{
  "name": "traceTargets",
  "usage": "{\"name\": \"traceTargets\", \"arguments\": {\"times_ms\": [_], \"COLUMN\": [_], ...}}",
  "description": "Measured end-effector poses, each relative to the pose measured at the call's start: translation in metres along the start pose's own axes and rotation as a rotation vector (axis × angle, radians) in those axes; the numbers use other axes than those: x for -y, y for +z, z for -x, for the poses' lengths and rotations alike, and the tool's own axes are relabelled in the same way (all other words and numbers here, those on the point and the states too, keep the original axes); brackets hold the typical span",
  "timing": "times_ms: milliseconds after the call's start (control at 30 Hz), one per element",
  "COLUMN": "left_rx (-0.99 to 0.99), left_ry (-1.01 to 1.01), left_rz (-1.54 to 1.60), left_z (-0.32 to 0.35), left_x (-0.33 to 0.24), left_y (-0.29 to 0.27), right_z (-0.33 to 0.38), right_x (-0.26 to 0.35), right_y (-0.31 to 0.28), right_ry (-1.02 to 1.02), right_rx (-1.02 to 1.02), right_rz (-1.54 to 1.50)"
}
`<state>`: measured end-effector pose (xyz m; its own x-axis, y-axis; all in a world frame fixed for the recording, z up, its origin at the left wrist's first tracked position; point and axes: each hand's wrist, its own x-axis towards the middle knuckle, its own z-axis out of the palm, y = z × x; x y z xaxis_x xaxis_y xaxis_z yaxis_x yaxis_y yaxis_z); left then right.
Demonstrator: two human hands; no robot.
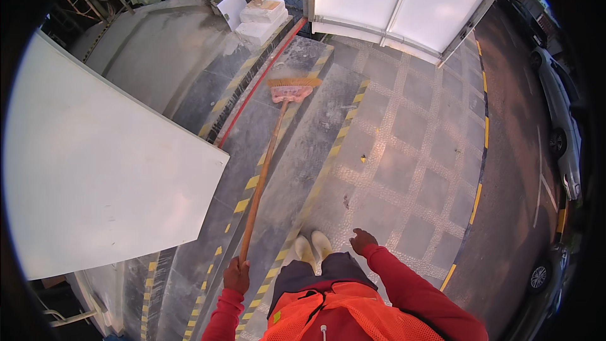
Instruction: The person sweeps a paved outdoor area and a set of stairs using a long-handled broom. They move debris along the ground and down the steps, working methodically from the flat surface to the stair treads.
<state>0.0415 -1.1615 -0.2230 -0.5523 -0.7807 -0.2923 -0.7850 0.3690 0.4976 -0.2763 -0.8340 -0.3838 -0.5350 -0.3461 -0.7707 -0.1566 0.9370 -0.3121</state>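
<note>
My left hand (pixel 237 275) grips the near end of a long wooden broom handle (pixel 262 177). The handle runs up and away to a pink broom head with tan bristles (pixel 291 89), which rests on the grey stone steps (pixel 297 170) ahead. My right hand (pixel 362 240) hangs free at my side with its fingers loosely curled, holding nothing. Both sleeves are red, and I wear an orange mesh vest. My pale shoes (pixel 313 247) stand on a step edged with yellow and black striping.
A large white panel (pixel 95 170) stands at the left beside the steps. White blocks (pixel 262 19) around a wooden post sit at the top. A white wall panel (pixel 391 0) is ahead. Paved ground (pixel 410 151) and parked cars (pixel 562 126) lie to the right.
</note>
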Motion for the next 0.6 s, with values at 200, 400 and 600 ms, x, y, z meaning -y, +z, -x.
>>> {"name": "traceTargets", "arguments": {"times_ms": [200,400,600], "left_rx": [0.104,0.089,0.057], "left_ry": [-0.180,-0.167,0.052], "left_rz": [0.042,-0.050,0.092], "left_z": [0.146,0.083,-0.017], "left_x": [0.069,0.066,0.056], "left_y": [-0.046,-0.021,-0.012], "right_z": [0.047,0.028,0.031], "right_x": [-0.055,0.029,0.126], "right_y": [0.015,0.043,-0.006], "right_ry": [0.185,0.012,-0.386], "right_rx": [0.043,0.057,-0.036], "right_rz": [0.031,0.048,-0.244]}}
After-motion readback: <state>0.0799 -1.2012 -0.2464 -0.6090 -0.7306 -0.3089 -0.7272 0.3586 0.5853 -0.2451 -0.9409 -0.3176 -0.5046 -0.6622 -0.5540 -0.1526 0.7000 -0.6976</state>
